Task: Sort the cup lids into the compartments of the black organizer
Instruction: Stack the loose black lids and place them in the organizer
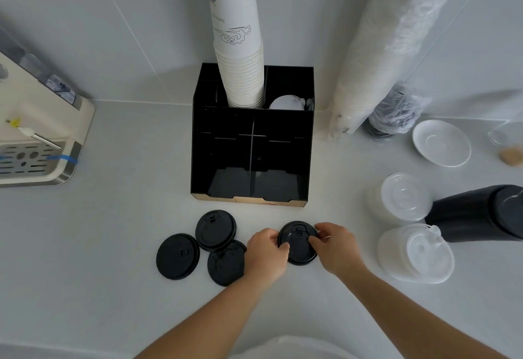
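The black organizer [198,143] stands against the wall, its front compartments split by a divider. A tall stack of paper cups [240,47] fills its back left slot; a white lid lies in the back right slot. In front of it, both hands grip one black cup lid [298,248]: my left hand [266,254] pinches its left edge and my right hand [334,245] its right edge. Three more black lids lie on the counter to the left: one [177,256], one [215,230], and one [225,264] partly under my left hand.
Two stacks of clear plastic lids [403,196] [418,254] and a black sleeve of lids [478,211] lie at the right. A white saucer [441,143] sits behind them. Bagged cup sleeves [379,47] lean on the wall. A coffee machine [36,138] is at the left.
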`<state>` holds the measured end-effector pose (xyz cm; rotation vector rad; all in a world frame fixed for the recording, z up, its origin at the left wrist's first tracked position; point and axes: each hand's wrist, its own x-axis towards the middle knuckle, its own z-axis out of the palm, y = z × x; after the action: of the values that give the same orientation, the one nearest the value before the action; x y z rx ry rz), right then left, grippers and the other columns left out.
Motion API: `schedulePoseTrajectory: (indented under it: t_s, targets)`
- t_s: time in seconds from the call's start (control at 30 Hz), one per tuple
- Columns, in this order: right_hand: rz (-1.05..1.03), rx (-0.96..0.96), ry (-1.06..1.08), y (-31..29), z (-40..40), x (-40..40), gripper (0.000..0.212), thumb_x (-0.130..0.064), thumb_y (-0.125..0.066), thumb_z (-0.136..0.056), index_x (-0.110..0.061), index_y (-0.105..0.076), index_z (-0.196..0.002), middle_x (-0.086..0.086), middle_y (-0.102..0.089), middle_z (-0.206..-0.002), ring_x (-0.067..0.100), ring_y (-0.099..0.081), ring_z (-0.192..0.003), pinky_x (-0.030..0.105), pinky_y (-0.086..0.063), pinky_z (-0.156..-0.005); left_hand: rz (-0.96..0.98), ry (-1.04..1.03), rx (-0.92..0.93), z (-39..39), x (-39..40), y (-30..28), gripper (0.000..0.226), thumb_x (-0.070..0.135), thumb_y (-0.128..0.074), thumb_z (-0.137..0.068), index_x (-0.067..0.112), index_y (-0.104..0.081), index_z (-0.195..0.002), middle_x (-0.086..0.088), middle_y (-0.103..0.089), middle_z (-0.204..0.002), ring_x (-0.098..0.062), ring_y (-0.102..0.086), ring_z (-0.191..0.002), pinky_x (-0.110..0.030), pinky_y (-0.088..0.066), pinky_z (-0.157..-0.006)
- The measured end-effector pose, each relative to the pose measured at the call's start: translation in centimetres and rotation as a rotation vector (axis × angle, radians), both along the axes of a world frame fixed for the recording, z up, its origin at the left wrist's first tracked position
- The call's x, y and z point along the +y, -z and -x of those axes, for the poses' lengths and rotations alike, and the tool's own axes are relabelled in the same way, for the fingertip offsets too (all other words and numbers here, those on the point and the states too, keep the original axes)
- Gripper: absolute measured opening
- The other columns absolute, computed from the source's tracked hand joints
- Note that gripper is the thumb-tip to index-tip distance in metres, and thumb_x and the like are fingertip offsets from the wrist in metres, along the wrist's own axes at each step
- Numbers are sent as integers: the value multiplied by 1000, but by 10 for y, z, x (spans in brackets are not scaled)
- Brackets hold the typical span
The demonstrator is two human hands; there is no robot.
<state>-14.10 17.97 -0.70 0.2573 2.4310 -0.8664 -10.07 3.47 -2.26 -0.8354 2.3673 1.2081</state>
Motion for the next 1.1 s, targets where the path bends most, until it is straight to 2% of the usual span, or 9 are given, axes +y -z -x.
schedulePoseTrajectory:
  t_s: [0.1, 0.23, 0.37, 0.43, 0.53, 0.6, 0.7, 0.83, 1.1]
  targets:
    - [-5, -45, 21, 2, 1, 1, 17, -22, -64, -92, -13, -74, -101, 6, -73, -92, 25, -62, -85, 28, -45, -67, 10, 26, -13, 1, 1, -3, 9, 23, -64, -85, 15, -68, -87, 3, -69, -83, -16, -64, -80, -31, -54, -69]
    - [57, -99, 119, 4, 5, 0, 5, -17, -66, -90, -17, -70, -89, 9, -73, -92, 26, -64, -81, 28, -47, -63, -21, -11, -8, 2, 5, -7, 21, 17, -63, -84, 14, -53, -66, 5, -51, -61, -13, -46, -58, -23, -37, -52]
    - [155, -146, 241, 1, 7, 1, 14, -9, -73, -83, -19, -69, -73, 10, -71, -82, 28, -63, -74, 39, -57, -74, -121, -65, 29, -7, 3, -4, 15, 18, -62, -80, 4, -67, -77, -10, -68, -71, -15, -55, -63, -38, -54, -63]
    - [212, -163, 277, -6, 5, 0, 11, -6, -76, -80, -16, -71, -78, 11, -72, -85, 33, -69, -83, 48, -61, -84, -162, -95, 52, -15, -1, -1, 19, 20, -60, -77, 4, -69, -81, -14, -72, -77, -15, -56, -65, -42, -56, -67]
    - [281, -161, 302, -14, 1, -1, 14, -4, -79, -77, -10, -73, -88, 14, -74, -91, 35, -72, -89, 52, -62, -84, -206, -122, 105, -26, -5, -11, 16, 19, -58, -77, 5, -67, -76, -12, -65, -66, -15, -51, -59, -32, -43, -58]
    - [316, -141, 301, -20, -3, -4, 16, -4, -79, -78, -10, -71, -91, 13, -74, -94, 34, -72, -89, 50, -62, -85, -243, -144, 142, -34, -9, -21, 11, 18, -61, -80, 16, -69, -73, 1, -71, -68, -8, -64, -64, -26, -49, -65]
    - [368, -116, 287, -30, -10, -14, 18, -4, -78, -82, -16, -68, -90, 10, -73, -97, 30, -71, -89, 45, -62, -84, -286, -201, 194, -44, -23, -33, 24, 15, -65, -83, 35, -66, -71, 18, -70, -69, 6, -67, -73, -18, -50, -71]
    - [406, -111, 236, -39, -14, -37, 16, -8, -78, -82, -15, -70, -95, 8, -74, -97, 29, -72, -89, 46, -62, -86, -330, -290, 266, -53, -48, -41, 14, 16, -70, -82, 28, -72, -90, 12, -74, -90, -1, -70, -85, -20, -52, -78]
    - [397, -122, 140, -41, -16, -105, 22, -11, -77, -85, -11, -70, -106, 7, -73, -102, 26, -72, -91, 35, -64, -77, -249, -401, 237, -63, -109, -46, 16, 17, -74, -80, 29, -66, -89, 19, -69, -81, 3, -66, -84, -14, -47, -75]
